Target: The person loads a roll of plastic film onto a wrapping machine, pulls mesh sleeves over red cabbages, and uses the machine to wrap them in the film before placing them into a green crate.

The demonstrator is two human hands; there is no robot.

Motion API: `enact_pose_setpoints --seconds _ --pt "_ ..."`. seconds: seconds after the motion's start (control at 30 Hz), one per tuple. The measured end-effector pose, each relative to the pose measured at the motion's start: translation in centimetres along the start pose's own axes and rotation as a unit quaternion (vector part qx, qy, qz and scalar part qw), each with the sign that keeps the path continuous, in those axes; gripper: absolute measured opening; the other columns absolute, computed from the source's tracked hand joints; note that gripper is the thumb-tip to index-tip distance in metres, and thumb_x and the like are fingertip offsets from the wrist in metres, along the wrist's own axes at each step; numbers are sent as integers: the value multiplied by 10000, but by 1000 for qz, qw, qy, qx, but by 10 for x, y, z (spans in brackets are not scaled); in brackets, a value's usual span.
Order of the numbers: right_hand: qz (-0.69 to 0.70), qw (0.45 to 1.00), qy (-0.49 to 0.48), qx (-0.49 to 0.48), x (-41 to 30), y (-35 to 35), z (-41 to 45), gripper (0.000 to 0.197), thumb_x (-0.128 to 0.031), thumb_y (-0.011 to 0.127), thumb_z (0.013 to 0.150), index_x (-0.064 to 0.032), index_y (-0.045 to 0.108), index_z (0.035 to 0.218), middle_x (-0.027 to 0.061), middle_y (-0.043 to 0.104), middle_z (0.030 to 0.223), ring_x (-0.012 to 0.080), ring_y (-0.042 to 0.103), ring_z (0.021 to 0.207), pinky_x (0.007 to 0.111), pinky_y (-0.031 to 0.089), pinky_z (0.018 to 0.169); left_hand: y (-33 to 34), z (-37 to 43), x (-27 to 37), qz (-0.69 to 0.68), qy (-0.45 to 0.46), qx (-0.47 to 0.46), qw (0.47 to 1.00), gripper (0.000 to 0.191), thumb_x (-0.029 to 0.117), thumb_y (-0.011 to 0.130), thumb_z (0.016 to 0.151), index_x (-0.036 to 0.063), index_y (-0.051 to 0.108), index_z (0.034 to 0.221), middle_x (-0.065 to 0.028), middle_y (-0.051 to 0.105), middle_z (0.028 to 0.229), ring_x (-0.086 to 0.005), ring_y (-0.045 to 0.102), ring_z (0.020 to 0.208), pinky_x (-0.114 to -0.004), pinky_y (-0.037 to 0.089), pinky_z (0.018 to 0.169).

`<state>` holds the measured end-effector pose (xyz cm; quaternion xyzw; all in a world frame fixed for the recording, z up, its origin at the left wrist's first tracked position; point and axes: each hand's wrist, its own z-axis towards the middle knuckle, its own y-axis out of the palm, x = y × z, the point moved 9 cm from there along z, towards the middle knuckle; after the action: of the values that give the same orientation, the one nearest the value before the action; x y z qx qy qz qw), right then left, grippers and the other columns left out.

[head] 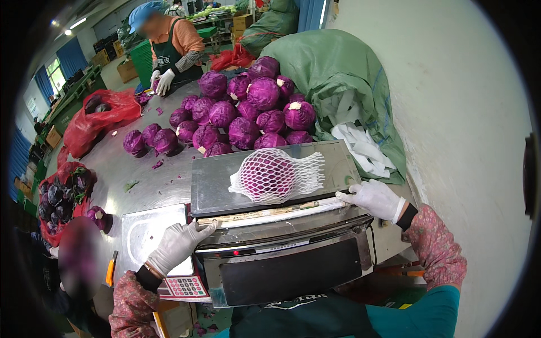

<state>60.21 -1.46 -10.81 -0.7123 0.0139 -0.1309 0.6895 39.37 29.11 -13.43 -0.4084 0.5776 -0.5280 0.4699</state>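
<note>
A red cabbage in a white foam net sleeve [268, 176] lies on the flat metal top plate [211, 186] of a film-wrapping machine [291, 262]. Along the plate's near edge runs a roll of plastic film [283, 216]. My left hand [179, 243], in a white glove, pinches the film at the roll's left end. At the right end, my gloved right hand [374, 198] does the same, its fingertips beside the plate's corner. The clear film itself is hard to see. Neither hand touches the cabbage.
A pile of red cabbages [241, 112] stands behind the plate. A digital scale [148, 232] and an orange utility knife [111, 268] are at left. Red mesh bags [99, 122] lie further left; a green woven sack [334, 59] stands right. A co-worker [173, 50] handles a cabbage opposite.
</note>
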Motion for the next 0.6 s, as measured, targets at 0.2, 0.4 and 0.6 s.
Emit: enact_pose_setpoints --seconds 0.2,0.4,0.6 --pt "10 994 -62 85 -16 34 16 536 -154 616 841 -190 515 1366 23 520 637 210 548 526 370 461 504 28 26 -1 -9 58 32 998 563 86 554 854 313 536 1368 -43 561 761 -216 603 581 -341 502 517" --pt "373 868 227 235 4 -19 -26 116 -86 665 878 15 710 913 145 685 761 264 676 684 328 510 610 10 1 -41 -630 -201 134 738 157 12 491 957 20 644 990 -46 635 667 -56 531 545 -225 411 475" --pt "387 807 156 417 43 -110 5 200 -9 554 932 20 668 1093 114 712 921 155 660 729 293 518 706 -86 11 -102 -626 -159 484 591 143 121 493 1009 17 547 1090 -122 670 917 -190 679 674 -254 512 617"
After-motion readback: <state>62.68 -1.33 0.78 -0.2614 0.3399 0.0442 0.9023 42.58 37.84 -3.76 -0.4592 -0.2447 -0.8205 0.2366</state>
